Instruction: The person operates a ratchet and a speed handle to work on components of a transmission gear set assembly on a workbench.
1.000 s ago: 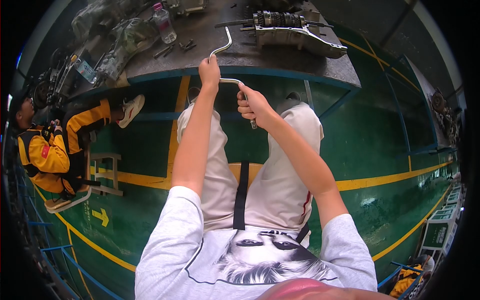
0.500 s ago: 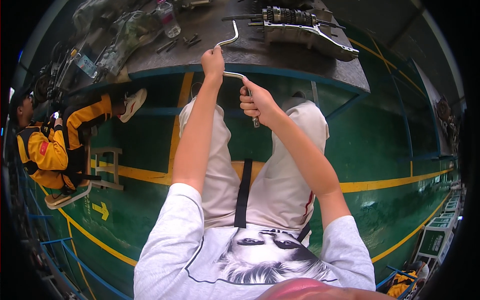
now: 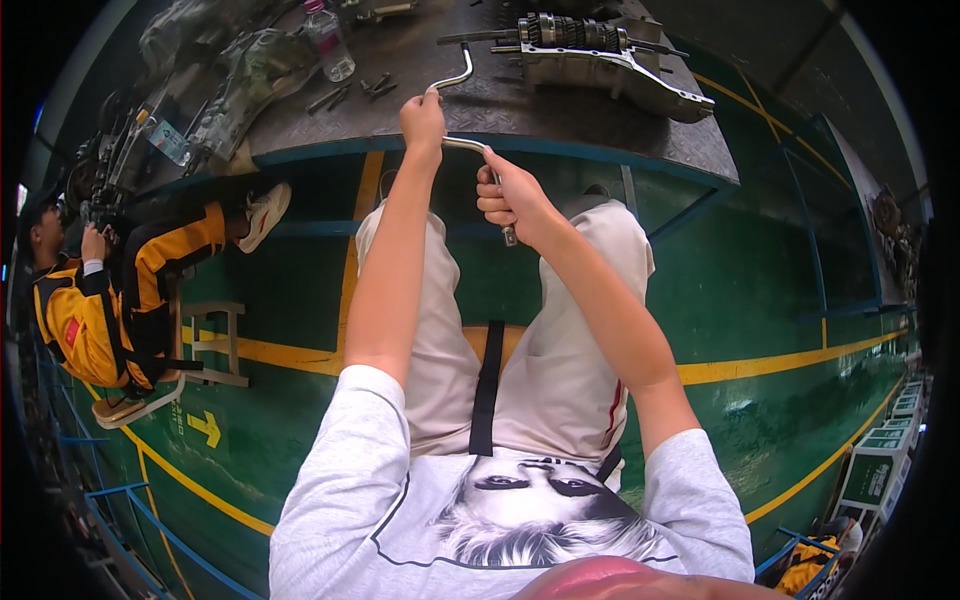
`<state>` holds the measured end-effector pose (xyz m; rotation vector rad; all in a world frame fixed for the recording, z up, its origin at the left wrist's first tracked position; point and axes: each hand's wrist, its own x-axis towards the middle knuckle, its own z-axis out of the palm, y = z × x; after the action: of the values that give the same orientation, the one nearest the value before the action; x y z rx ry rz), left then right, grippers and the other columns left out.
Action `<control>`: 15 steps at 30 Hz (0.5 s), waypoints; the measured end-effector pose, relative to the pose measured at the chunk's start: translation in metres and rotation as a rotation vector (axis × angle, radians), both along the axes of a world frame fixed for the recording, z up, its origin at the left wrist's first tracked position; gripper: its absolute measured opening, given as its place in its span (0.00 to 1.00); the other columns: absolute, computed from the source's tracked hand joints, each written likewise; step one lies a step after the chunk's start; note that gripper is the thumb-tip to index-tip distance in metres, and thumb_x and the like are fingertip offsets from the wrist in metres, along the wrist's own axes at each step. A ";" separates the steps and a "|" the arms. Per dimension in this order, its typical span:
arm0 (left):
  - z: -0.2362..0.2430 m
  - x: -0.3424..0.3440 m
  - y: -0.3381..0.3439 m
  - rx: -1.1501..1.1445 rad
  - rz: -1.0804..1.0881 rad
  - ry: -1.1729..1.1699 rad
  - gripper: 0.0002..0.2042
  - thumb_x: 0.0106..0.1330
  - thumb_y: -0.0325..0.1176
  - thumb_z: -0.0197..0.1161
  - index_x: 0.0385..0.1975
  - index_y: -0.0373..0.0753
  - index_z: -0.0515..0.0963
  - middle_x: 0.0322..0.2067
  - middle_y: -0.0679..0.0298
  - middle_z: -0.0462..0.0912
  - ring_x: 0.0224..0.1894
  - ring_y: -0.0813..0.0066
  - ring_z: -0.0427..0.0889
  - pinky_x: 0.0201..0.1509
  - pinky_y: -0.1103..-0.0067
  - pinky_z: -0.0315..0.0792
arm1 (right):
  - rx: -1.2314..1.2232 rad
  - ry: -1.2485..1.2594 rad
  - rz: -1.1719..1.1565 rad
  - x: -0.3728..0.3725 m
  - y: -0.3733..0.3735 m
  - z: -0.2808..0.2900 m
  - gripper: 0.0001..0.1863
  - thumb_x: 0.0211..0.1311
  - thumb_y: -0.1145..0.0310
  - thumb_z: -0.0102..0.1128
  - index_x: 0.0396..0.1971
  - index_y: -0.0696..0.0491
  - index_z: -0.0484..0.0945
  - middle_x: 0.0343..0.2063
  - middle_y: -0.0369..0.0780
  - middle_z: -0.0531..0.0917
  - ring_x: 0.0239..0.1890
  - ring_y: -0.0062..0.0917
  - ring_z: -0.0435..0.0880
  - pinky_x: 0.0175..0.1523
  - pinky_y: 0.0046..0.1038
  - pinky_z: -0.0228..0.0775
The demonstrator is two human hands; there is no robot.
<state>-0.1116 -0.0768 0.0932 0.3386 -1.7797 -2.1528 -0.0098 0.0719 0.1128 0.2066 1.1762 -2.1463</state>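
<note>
Big steel-plate workbench (image 3: 560, 100) up top with a gearbox assembly (image 3: 600, 50) lying on it. At its near edge sits the bent metal crank wrench (image 3: 462, 110), left hand (image 3: 423, 118) wrapped around its upper bend, right hand (image 3: 512, 198) clamped on the lower handle.

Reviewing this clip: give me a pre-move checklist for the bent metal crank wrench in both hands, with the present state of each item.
1. Left hand grips the upper bend of the bent silver metal crank wrench: ok.
2. Right hand closed on its lower handle: ok.
3. Wrench tip seated on a fastener: cannot tell.
4. Grey metal gearbox assembly lies apart from the wrench: ok.
5. Clear plastic bottle upright, away from the hands: ok.
6. Seated person in the yellow jacket well off to the side: ok.
</note>
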 end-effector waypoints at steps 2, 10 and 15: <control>0.000 0.001 0.001 -0.002 0.007 0.012 0.12 0.65 0.36 0.51 0.23 0.34 0.71 0.13 0.70 0.65 0.12 0.83 0.62 0.15 0.83 0.55 | 0.006 -0.004 -0.008 0.001 0.000 -0.002 0.19 0.65 0.52 0.45 0.20 0.49 0.62 0.11 0.26 0.53 0.10 0.10 0.48 0.12 0.15 0.37; -0.004 0.007 0.002 0.000 0.033 0.114 0.11 0.66 0.36 0.50 0.26 0.35 0.72 0.13 0.73 0.62 0.13 0.87 0.58 0.15 0.86 0.53 | 0.055 0.021 -0.033 0.014 -0.003 -0.007 0.19 0.65 0.52 0.45 0.19 0.49 0.62 0.10 0.27 0.53 0.09 0.11 0.48 0.12 0.16 0.36; 0.014 0.031 0.007 0.007 0.069 0.371 0.15 0.67 0.40 0.48 0.25 0.34 0.71 0.13 0.71 0.65 0.14 0.86 0.62 0.17 0.85 0.56 | 0.181 0.438 -0.035 0.024 0.004 -0.001 0.21 0.64 0.50 0.46 0.19 0.50 0.62 0.10 0.27 0.54 0.08 0.11 0.49 0.13 0.16 0.36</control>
<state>-0.0802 -0.0696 0.1070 -0.0025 -1.5288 -2.0163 0.0139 0.0755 0.1121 -0.1769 1.6248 -2.1792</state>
